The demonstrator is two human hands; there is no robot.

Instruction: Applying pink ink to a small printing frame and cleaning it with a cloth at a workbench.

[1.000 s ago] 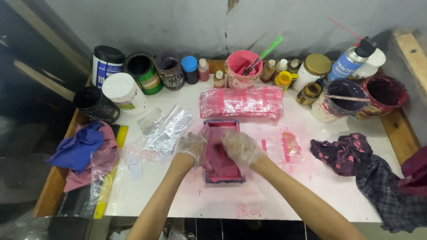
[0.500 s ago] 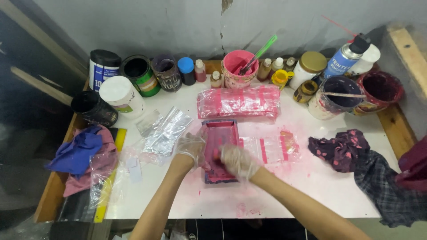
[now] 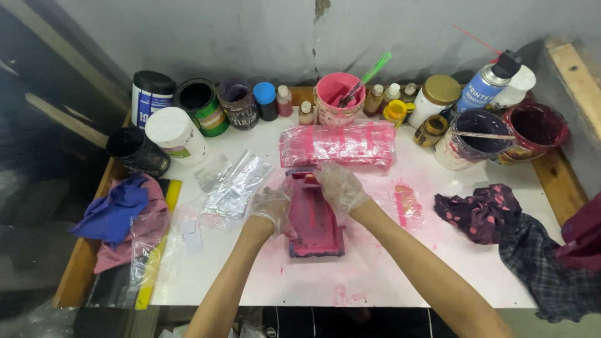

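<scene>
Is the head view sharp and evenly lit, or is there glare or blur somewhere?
Head view: even light on the white table; dark, unreadable left edge; glare on the crinkled clear plastic; gloved left hand and right hand slightly soft over the pink tray.

I am working at a white tabletop (image 3: pixel 375 275), smeared pink in places, with a bare wooden edge (image 3: pixel 560 181) along its right side and another wooden strip (image 3: pixel 78 266) down its left. Behind it my view ends at a flat grey wall (image 3: pixel 250 37) with a chipped, cracked patch (image 3: pixel 320 9) near the top, and a pale wooden beam (image 3: pixel 576 69) leans in the right corner. To my left everything falls into dark shadow (image 3: pixel 44 125) crossed by slanted pale bars, while soft, even light lies over the table.
</scene>
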